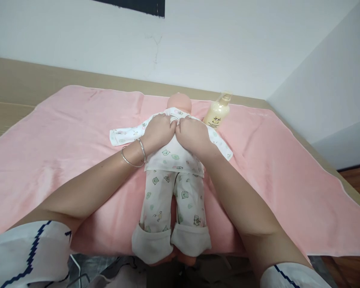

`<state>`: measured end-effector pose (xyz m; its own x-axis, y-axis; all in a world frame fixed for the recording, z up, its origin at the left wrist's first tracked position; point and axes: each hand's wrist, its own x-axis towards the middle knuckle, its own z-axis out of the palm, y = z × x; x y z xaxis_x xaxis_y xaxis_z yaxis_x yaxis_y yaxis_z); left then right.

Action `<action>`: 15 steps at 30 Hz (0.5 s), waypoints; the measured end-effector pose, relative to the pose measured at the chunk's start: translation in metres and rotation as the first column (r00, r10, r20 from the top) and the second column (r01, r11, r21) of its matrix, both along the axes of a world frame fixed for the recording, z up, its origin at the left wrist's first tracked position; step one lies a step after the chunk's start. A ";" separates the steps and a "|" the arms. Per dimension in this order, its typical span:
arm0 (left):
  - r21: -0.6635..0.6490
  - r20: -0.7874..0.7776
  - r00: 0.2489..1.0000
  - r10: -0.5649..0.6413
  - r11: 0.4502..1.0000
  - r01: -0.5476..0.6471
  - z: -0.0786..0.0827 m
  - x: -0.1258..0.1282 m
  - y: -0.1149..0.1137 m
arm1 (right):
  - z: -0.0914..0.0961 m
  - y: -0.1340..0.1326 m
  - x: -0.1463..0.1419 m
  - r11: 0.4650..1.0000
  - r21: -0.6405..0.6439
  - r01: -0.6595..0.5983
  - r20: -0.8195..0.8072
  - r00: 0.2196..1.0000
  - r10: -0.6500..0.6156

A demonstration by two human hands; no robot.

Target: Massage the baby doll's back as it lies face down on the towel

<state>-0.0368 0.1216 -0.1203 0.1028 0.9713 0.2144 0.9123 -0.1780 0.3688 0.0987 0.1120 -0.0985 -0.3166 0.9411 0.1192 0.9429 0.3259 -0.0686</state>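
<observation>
A baby doll lies on its long axis away from me, its bald head [179, 102] at the far end. It wears a white printed shirt [174, 158] and matching pants [159, 196] with turned-up cuffs. My left hand [158, 130], below a wrist with silver bangles [143, 150], is closed on the shirt's upper middle, near the neck. Right beside it, my right hand [193, 134] has its fingers curled into the same cloth, and the knuckles of both hands almost meet. My fingertips are hidden. Both shirt sleeves are spread out sideways.
Under the doll a pink sheet [87, 132] covers much of a beige surface [18, 80]. Close to the doll's right-hand sleeve, a cream pump bottle [217, 112] leans over on the sheet. A white wall [216, 44] stands behind, with another wall at the right.
</observation>
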 end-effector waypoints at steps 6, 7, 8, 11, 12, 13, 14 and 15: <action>0.089 0.061 0.997 0.052 0.994 -0.058 -0.001 0.008 -0.007 | -0.006 0.021 0.013 0.999 -0.037 -0.016 -0.171 0.985 0.010; 0.083 0.091 0.995 0.046 0.995 -0.054 -0.002 0.008 -0.006 | -0.007 0.022 0.014 0.999 -0.027 -0.025 -0.168 0.986 0.020; 0.074 0.130 0.991 0.039 0.996 -0.048 -0.002 0.007 -0.004 | -0.007 0.022 0.014 0.999 -0.021 -0.031 -0.157 0.987 0.028; 0.027 0.259 0.966 0.023 0.999 -0.031 -0.003 0.004 0.002 | -0.005 0.016 0.010 1.000 -0.018 -0.011 -0.081 0.997 0.009; 0.011 0.295 0.955 0.023 1.000 -0.028 -0.004 0.002 0.005 | -0.003 0.012 0.008 1.000 -0.015 0.000 -0.052 0.999 0.000; 0.001 0.318 0.948 0.022 1.000 -0.024 -0.005 0.001 0.007 | -0.002 0.009 0.006 1.000 -0.008 0.004 -0.029 1.000 -0.004; 0.004 0.326 0.945 0.018 1.000 -0.020 -0.006 0.001 0.009 | 0.000 0.006 0.004 1.000 0.003 0.001 -0.010 1.000 -0.001; 0.020 0.320 0.947 0.008 1.000 -0.015 -0.007 0.000 0.011 | 0.001 0.003 0.003 1.000 0.017 -0.008 0.003 1.000 0.008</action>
